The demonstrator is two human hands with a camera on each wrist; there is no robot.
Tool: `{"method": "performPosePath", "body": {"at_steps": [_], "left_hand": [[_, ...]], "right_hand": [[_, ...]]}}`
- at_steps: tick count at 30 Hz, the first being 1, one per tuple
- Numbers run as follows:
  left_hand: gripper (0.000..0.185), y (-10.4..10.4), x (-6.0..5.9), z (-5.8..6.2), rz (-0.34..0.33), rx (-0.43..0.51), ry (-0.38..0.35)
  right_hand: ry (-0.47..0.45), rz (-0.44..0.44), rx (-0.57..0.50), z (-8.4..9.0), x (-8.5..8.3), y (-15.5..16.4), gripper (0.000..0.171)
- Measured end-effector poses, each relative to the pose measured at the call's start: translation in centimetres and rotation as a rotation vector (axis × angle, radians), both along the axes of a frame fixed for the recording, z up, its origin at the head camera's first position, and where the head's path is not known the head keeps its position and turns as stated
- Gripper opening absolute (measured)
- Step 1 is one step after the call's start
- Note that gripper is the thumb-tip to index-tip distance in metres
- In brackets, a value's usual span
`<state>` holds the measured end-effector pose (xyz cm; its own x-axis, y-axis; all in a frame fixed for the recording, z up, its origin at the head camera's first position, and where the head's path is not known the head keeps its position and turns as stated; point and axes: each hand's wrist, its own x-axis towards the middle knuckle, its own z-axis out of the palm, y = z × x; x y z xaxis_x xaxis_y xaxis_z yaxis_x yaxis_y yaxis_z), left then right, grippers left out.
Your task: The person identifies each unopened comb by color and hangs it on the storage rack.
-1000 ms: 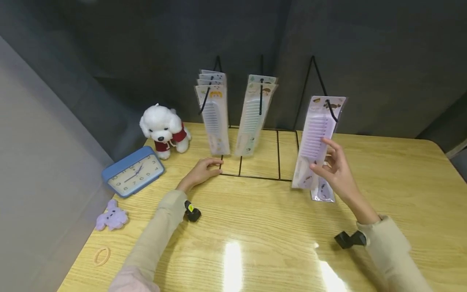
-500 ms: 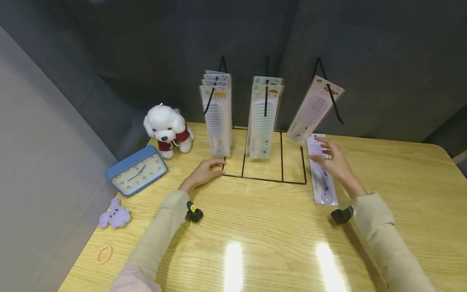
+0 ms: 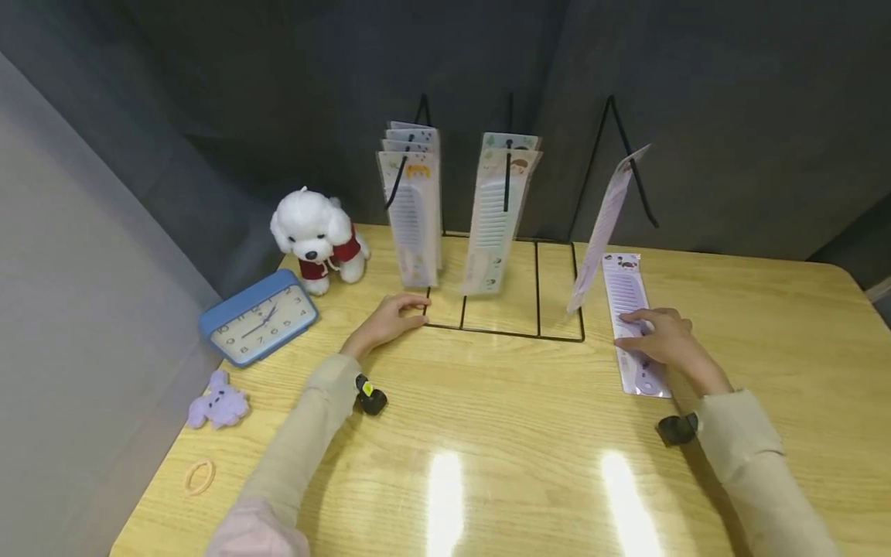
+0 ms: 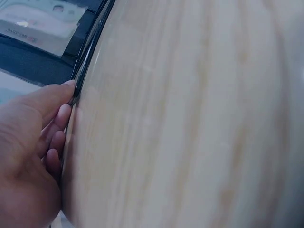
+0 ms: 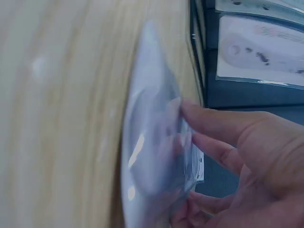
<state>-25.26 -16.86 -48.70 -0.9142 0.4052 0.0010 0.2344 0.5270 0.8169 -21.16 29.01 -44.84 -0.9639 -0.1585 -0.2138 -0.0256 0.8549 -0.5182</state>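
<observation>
A black wire rack (image 3: pixel 537 286) stands at the back of the wooden table (image 3: pixel 501 433), with packaged combs on its three hooks. A single purple comb packet (image 3: pixel 604 224) hangs tilted on the right hook. A second purple comb packet (image 3: pixel 626 290) lies flat on the table just right of the rack. My right hand (image 3: pixel 657 336) is over its near half, fingers curled and pinching its edge (image 5: pixel 152 142). My left hand (image 3: pixel 390 319) rests on the table, thumb tip against the rack's base wire (image 4: pixel 88 61).
A white plush dog (image 3: pixel 316 236), a blue clock (image 3: pixel 257 317), a small purple plush (image 3: pixel 217 402) and a rubber band (image 3: pixel 199 476) lie along the left side. Several comb packets (image 3: pixel 411 209) hang on the left hook, more (image 3: pixel 497 216) on the middle. Dark curtains close the back.
My right hand let go of the packet on the right hook, dropped to the flat packet and slid toward me along it. The hung packet swings edge-on. My left hand stayed put.
</observation>
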Motion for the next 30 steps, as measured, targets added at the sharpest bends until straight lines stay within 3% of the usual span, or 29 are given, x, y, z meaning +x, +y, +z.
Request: {"method": "performPosePath", "body": {"at_steps": [4, 8, 14, 20, 23, 25, 27, 30], "left_hand": [[0.039, -0.1, -0.3, 0.1, 0.013, 0.0, 0.001], [0.039, -0.1, -0.4, 0.1, 0.015, -0.015, 0.0], [0.039, 0.0, -0.5, 0.3, -0.001, 0.008, -0.008], [0.038, 0.0, -0.4, 0.3, -0.005, 0.012, 0.002], [0.037, 0.0, -0.3, 0.2, -0.007, 0.027, 0.007], [0.037, 0.0, -0.2, 0.1, -0.01, 0.037, 0.007], [0.037, 0.0, 0.0, 0.1, -0.013, 0.044, 0.005], [0.038, 0.0, 0.1, 0.0, -0.006, 0.036, 0.008]], "right_hand": [[0.003, 0.005, -0.051, 0.3, 1.0, 0.7, 0.061], [0.029, 0.015, -0.108, -0.2, 2.6, 1.2, 0.072], [0.084, -0.119, -0.281, -0.1, 6.4, 0.4, 0.084], [0.346, -0.303, -0.42, 2.9, 9.8, -1.5, 0.083], [0.496, -0.336, -0.591, 4.6, 11.3, -3.1, 0.086], [0.573, -0.298, -0.768, 5.5, 12.1, -4.2, 0.089], [0.629, -0.202, -0.943, 6.2, 12.7, -5.2, 0.087], [0.653, -0.065, -1.091, 6.7, 13.5, -6.5, 0.082]]}}
